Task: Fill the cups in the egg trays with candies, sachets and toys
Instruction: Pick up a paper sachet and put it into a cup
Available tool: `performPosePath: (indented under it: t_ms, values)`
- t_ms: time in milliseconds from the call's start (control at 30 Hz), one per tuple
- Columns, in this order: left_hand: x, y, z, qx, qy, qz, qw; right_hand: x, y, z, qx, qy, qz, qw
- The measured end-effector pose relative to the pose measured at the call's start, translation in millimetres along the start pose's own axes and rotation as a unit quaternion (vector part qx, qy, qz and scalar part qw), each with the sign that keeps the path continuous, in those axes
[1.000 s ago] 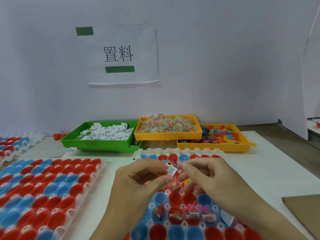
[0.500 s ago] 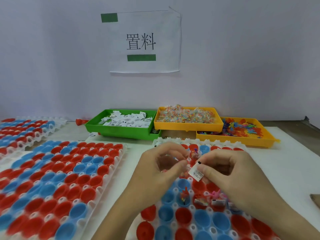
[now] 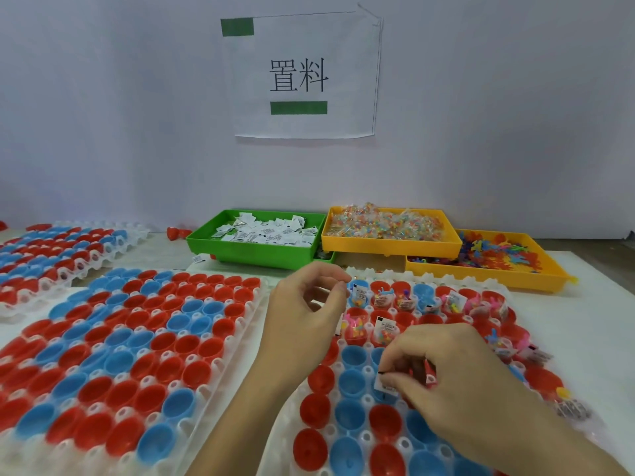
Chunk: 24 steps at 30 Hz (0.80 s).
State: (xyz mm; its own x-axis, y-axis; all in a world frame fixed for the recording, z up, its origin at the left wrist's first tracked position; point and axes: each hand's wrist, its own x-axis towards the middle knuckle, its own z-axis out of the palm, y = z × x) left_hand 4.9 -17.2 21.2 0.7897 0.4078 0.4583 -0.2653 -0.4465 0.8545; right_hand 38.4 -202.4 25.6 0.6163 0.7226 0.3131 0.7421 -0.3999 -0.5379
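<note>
Pinching a sachet (image 3: 387, 386) in my right hand (image 3: 457, 383) over a blue cup (image 3: 354, 381); left hand (image 3: 305, 310) is hovering half-curled, seemingly empty. Releasing off-centre risks it landing between cups.

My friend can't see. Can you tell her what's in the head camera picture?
A right hand pinches a small white sachet over a tray of red and blue cups, some already filled; the left hand hovers beside it. Behind sit a green tray of sachets and two yellow trays.
</note>
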Motion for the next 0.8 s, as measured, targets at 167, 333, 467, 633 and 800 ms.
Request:
performPosePath:
  t_ms: [167, 333, 467, 633, 800]
  values:
    - [0.3, 0.4, -0.3, 0.0, 0.0, 0.0, 1.0, 0.7, 0.6, 3.9, -0.011, -0.006, -0.006, 1.0]
    - [0.5, 0.0, -0.1, 0.0, -0.002, 0.0, 1.0, 0.6, -1.7, 5.3, -0.013, -0.009, -0.023, 1.0]
    - [0.7, 0.4, 0.2, -0.001, -0.002, 0.0, 1.0, -0.5, -1.0, 5.6, -0.009, -0.015, -0.022, 1.0]
    - [-0.2, 0.9, -0.1, 0.0, -0.006, -0.006, 1.0, -0.2, 4.6, 9.2, -0.013, -0.026, 0.006, 1.0]
    - [-0.1, -0.3, -1.1, 0.005, -0.013, -0.005, 1.0, 1.2, 8.1, 11.0, -0.041, -0.037, 0.042, 0.998]
